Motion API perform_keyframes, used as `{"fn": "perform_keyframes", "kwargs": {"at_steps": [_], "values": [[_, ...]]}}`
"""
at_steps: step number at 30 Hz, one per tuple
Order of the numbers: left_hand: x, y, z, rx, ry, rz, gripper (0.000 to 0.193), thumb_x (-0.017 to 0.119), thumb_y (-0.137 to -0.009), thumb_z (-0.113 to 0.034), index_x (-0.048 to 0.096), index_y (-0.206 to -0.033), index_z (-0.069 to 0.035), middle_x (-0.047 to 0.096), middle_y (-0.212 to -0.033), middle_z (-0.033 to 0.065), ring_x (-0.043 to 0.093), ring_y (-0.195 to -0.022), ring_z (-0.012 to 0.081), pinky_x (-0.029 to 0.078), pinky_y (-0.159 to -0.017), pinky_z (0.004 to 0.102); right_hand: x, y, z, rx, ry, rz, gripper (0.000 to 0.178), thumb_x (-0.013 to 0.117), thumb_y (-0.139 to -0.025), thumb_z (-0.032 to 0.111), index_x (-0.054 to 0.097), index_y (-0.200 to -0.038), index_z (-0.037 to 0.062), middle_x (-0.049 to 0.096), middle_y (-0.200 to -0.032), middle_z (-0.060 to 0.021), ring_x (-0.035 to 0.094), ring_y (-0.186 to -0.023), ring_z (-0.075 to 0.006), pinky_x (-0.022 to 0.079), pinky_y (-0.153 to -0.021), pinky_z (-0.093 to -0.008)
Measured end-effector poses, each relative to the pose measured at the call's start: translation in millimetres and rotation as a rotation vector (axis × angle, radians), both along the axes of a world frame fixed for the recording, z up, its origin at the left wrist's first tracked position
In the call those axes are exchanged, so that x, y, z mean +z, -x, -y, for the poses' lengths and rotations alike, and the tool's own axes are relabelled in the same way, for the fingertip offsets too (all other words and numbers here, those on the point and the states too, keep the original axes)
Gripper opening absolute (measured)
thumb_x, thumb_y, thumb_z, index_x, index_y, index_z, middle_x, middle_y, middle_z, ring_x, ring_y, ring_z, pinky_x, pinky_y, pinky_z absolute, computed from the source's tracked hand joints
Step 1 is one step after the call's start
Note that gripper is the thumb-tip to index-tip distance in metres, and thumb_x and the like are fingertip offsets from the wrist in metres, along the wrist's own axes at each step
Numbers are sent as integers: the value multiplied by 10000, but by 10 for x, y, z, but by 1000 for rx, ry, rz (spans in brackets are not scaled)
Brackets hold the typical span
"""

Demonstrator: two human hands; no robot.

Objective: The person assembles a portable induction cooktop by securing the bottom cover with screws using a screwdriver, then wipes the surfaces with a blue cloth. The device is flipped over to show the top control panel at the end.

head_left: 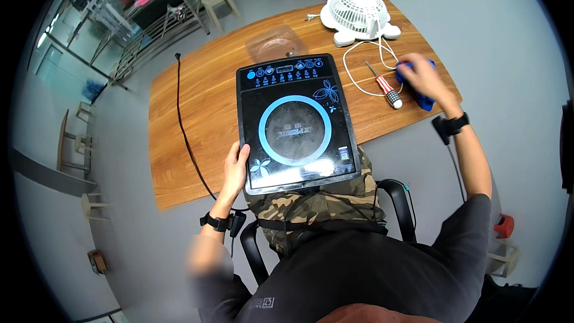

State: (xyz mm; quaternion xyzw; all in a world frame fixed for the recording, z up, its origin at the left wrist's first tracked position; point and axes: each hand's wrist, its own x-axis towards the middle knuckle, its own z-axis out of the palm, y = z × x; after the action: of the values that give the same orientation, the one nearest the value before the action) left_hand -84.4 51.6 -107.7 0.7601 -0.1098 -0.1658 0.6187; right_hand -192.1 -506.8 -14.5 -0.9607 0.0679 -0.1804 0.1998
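A black induction cooker (251,119) with a blue ring and blue flower prints lies tilted between the table's near edge and my lap. My left hand (235,170) grips its lower left side, thumb on top and the other fingers partly hidden. At the table's right side my right hand (426,78) is closed over a crumpled blue cloth (425,102), its fingers bent and slightly blurred. Just left of that hand lies a screwdriver (389,91) with a red, white and dark patterned handle. Beyond the cooker sits a clear brownish shallow tray (258,46).
A white fan (357,12) rests at the table's far right, its white cord (351,78) looped beside the screwdriver. A black power cord (182,116) runs down the left of the wooden table (209,84). A beige stool (217,0) stands behind the table.
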Motion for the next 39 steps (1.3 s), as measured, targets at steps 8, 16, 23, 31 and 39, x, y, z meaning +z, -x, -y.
{"fn": "perform_keyframes", "kwargs": {"at_steps": [8,16,23,31,39], "values": [[138,15,70,21,-35,-31,384,561,-1097,-288,628,-1327,13,688,-1148,81,621,-1017,137,493,-914,289,-657,298,950,-202,1,-187,617,680,-997,403,523,-1491,69,511,-1466,-297,505,-1360,-464,429,-1156,-501],[199,48,97,27,-113,30,373,543,-1096,-259,613,-1347,9,691,-1161,109,630,-1033,164,489,-938,308,-866,191,842,-244,-20,-178,682,770,-889,337,497,-1459,80,534,-1353,-319,529,-1276,-483,453,-1110,-504],[196,91,146,28,-61,39,388,525,-1102,-269,579,-1353,22,674,-1159,112,619,-1021,170,488,-930,320,-181,160,623,-338,-100,159,593,751,-814,245,576,-1332,17,622,-1243,-268,618,-1189,-396,491,-1035,-449],[97,47,80,40,-9,-11,385,521,-1103,-279,603,-1328,23,679,-1124,88,611,-995,146,487,-908,299,737,-283,-835,-36,-138,110,644,717,-789,265,563,-1375,46,604,-1327,-245,619,-1223,-401,502,-1060,-470],[27,1,86,31,133,-92,370,531,-1106,-253,605,-1346,19,687,-1153,67,618,-1021,124,498,-907,275,366,-1143,-1775,152,-49,-232,639,690,-850,421,548,-1407,141,541,-1285,-220,640,-1147,-425,533,-976,-522]]}}
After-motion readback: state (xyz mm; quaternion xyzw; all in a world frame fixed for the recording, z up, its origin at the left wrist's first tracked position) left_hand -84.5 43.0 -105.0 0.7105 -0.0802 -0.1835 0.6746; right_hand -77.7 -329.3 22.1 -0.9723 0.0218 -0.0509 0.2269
